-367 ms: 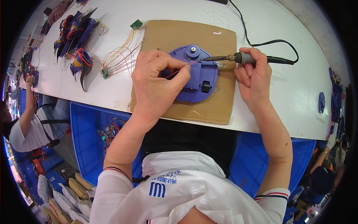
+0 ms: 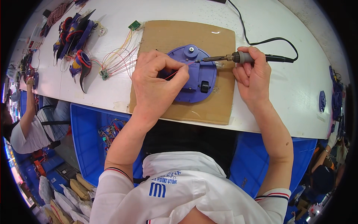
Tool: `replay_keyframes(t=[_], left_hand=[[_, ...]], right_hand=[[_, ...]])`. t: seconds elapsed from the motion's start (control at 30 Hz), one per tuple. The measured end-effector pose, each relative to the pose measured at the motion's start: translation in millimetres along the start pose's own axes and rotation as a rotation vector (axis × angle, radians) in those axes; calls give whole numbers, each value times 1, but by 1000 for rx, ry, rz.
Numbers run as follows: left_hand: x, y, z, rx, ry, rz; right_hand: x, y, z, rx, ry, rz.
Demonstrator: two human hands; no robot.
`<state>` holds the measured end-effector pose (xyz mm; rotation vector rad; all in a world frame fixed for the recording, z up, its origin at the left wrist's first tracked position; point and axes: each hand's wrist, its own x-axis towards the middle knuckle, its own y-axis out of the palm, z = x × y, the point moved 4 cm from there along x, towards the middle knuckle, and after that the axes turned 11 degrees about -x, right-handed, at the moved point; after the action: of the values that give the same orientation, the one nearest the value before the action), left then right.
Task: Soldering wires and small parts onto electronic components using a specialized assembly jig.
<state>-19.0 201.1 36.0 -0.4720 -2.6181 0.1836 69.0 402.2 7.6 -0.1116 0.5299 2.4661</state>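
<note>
A purple plastic base (image 2: 206, 74), rounded in outline, lies on a cardboard sheet (image 2: 223, 93) in front of me. It has a small black wheel (image 2: 205, 87) and a round post with a metal pin. My left hand (image 2: 158, 80) pinches a thin red wire (image 2: 171, 75) between thumb and forefinger over the base's raised middle. In my right hand (image 2: 254, 72) is a soldering iron (image 2: 242, 57), gripped by its handle and pointing left. The iron's tip sits close to the wire end by my left fingertips; whether they touch is too small to tell.
Wired green circuit boards (image 2: 104, 74) lie left of the cardboard, near purple, black and red shell parts (image 2: 76, 33). The iron's black cord (image 2: 244, 26) loops at the back right. Blue bins (image 2: 84, 130) stand below the table edge. Another person (image 2: 31, 128) sits far left.
The soldering iron's tip has shifted slightly left and nearer to me, closer to my left fingertips. My left hand keeps its pinch on the wire.
</note>
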Motion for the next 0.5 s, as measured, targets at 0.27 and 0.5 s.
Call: replay_keyframes(t=[0.27, 0.5], left_hand=[[1, 1, 2, -1, -9, 12], [2, 1, 3, 1, -12, 8]], right_hand=[[1, -2, 0, 25, 12, -16], [1, 0, -1, 2, 6, -13]])
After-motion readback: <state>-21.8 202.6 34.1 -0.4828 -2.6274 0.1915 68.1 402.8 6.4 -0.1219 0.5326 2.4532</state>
